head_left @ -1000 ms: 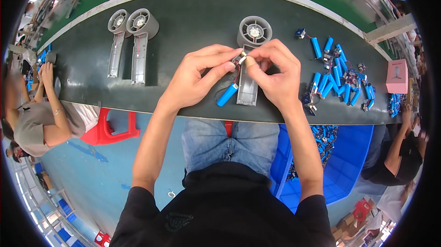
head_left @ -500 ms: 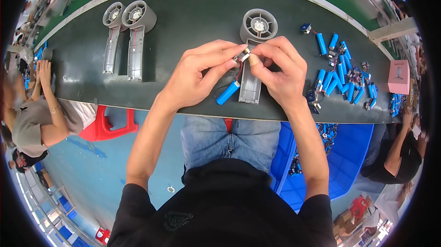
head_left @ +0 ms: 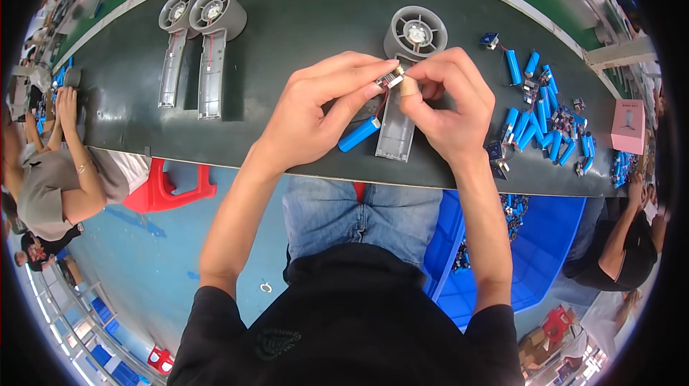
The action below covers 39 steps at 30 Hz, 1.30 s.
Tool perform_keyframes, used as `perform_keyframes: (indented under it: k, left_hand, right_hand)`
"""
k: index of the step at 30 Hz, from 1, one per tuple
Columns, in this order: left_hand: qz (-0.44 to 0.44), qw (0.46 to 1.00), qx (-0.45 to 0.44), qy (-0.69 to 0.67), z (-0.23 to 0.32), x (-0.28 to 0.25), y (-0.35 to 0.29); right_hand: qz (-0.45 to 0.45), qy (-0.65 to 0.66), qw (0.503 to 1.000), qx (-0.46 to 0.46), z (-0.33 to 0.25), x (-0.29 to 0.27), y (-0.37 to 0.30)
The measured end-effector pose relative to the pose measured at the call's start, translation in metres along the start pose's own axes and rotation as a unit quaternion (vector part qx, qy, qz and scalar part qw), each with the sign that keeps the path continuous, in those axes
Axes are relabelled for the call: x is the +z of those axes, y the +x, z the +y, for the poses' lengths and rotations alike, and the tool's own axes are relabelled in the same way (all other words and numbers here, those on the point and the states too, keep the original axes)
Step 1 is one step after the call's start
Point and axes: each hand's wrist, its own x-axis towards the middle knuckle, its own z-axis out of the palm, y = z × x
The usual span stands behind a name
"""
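My left hand (head_left: 316, 110) pinches a small circuit board (head_left: 390, 80) between thumb and fingers. Red and dark wires link the board to a blue cylindrical battery (head_left: 359, 134) lying on the bench. My right hand (head_left: 452, 102) is closed at the board's far end, thumb and index pressed together by a small pale piece. What those fingertips hold is hidden. Beneath my hands lies a grey handheld fan body (head_left: 394, 133); its round fan head (head_left: 416, 33) points away from me, and the hollow handle reaches toward me.
Two similar grey fan bodies (head_left: 212, 77) lie at the left of the dark bench (head_left: 301, 20). Several blue batteries with boards (head_left: 542, 110) are piled on the right, near a pink box (head_left: 628, 126). A blue bin (head_left: 535, 257) stands below. Co-workers sit at both sides.
The whole view has shifted slightly. My hands keep the same grip on the board, above the same fan body, with only slight finger movement.
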Motion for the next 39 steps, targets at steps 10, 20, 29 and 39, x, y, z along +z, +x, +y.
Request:
perform_keyframes:
  k: [10,20,29,39]
  left_hand:
    - [-0.051,0.997,0.003,0.059,0.001,-0.005,-0.003]
    - [-0.059,0.997,0.005,0.054,-0.001,-0.007,-0.004]
    - [-0.029,0.998,0.035,0.038,-0.003,-0.004,-0.004]
    - [0.011,0.997,-0.036,0.065,0.013,-0.006,-0.011]
  right_hand:
    - [-0.031,0.004,0.999,-0.012,0.007,-0.003,-0.001]
    - [-0.049,-0.002,0.998,-0.047,0.01,-0.003,-0.001]
    - [-0.053,0.01,0.998,-0.026,0.009,-0.002,-0.001]
    - [-0.006,-0.027,0.974,0.226,-0.024,-0.008,-0.012]
